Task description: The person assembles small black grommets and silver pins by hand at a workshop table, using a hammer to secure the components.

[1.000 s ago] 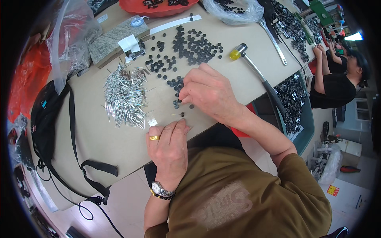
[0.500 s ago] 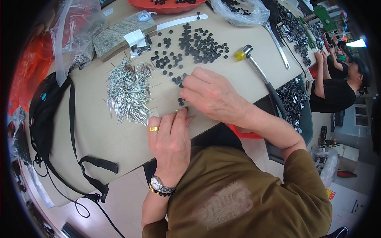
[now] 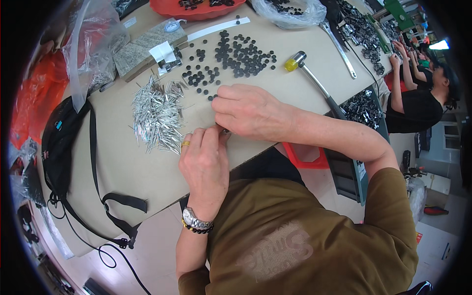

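Right hand (image 3: 253,113): since half a second ago it has moved in against your left hand (image 3: 204,155), and your right forearm (image 3: 334,130) lies flatter across the view. Its fingers curl together; whatever they pinch is hidden.
Left hand: your fingers lie close together and bent, their tips meeting those of your right; you cannot tell from this view whether they pinch the small shiny piece (image 3: 225,131).
Small shiny piece: between your two sets of fingertips, mostly covered, too small to identify.
Metal pins (image 3: 158,118): heaped loose on the table (image 3: 162,189), beyond your left hand and to its left.
Black caps (image 3: 223,54): scattered beyond your right hand, a few just beside its knuckles.
Mallet (image 3: 314,82): beyond your right forearm, its yellow-faced head pointing away from you.
Wrench (image 3: 338,50): lying to the right of the mallet.
Red bowl (image 3: 194,14): at the far side, dark parts inside.
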`<state>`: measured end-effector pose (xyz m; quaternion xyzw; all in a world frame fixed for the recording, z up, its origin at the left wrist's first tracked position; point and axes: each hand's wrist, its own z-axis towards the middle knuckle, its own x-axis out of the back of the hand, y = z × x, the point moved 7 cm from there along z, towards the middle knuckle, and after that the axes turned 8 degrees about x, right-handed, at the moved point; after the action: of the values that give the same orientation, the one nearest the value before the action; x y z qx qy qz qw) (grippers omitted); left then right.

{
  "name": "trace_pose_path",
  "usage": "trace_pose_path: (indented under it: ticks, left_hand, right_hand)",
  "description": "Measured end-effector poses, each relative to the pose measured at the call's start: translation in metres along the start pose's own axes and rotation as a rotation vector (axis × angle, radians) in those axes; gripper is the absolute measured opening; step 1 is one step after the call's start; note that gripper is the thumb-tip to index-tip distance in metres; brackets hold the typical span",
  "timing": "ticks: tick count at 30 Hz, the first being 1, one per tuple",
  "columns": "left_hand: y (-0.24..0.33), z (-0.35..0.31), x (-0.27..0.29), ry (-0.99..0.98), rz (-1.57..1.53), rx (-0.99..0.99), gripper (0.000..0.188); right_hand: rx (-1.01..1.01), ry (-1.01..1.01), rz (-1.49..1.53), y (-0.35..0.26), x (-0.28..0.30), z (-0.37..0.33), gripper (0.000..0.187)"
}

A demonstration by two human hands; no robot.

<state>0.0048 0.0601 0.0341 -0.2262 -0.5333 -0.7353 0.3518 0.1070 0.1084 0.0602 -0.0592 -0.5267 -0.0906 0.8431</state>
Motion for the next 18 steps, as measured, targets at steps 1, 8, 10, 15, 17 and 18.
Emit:
trace_pose_path:
  ticks: [1,8,10,15,17,18]
  left_hand:
    - [-0.001,0.001,0.0,-0.026,-0.008,0.03,0.015]
    - [0.0,0.003,0.001,-0.05,-0.047,0.033,0.011]
    - [0.0,0.0,0.002,-0.052,-0.004,0.015,0.014]
    - [0.001,-0.006,0.003,-0.058,0.03,-0.019,0.017]
    - [0.0,-0.006,0.004,-0.052,-0.001,-0.015,0.018]
    - [-0.001,-0.005,0.005,-0.036,-0.028,-0.001,0.018]
  right_hand:
    - [-0.022,0.006,0.047,0.002,0.001,-0.001,0.015]
    - [-0.244,0.043,0.268,0.017,0.0,-0.011,0.026]
    - [-0.301,0.074,0.328,0.022,0.006,-0.013,0.025]
    - [-0.311,0.153,0.316,0.023,0.01,-0.018,0.026]
    - [-0.316,0.157,0.307,0.022,0.009,-0.018,0.024]
    - [-0.312,0.177,0.291,0.022,0.01,-0.017,0.022]
